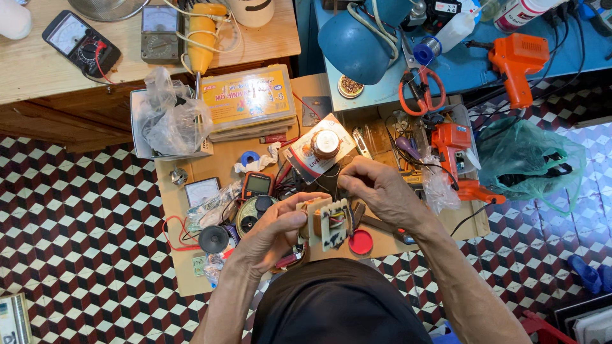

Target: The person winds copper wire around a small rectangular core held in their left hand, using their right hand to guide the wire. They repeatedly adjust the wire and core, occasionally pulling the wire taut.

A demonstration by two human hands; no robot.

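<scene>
Two bare forearms without sleeves, bare hands, no rings or watch visible, dark garment at the lap

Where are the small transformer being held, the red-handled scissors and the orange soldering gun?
transformer [328, 223], head view, its taped winding.
scissors [422, 95], head view, the red handles.
soldering gun [515, 60], head view, its orange body.

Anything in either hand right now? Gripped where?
Left hand holds a small transformer, fingers wrapped round its left side and top edge. Right hand is pinched above it, seemingly on a thin wire; too fine to confirm.
</scene>
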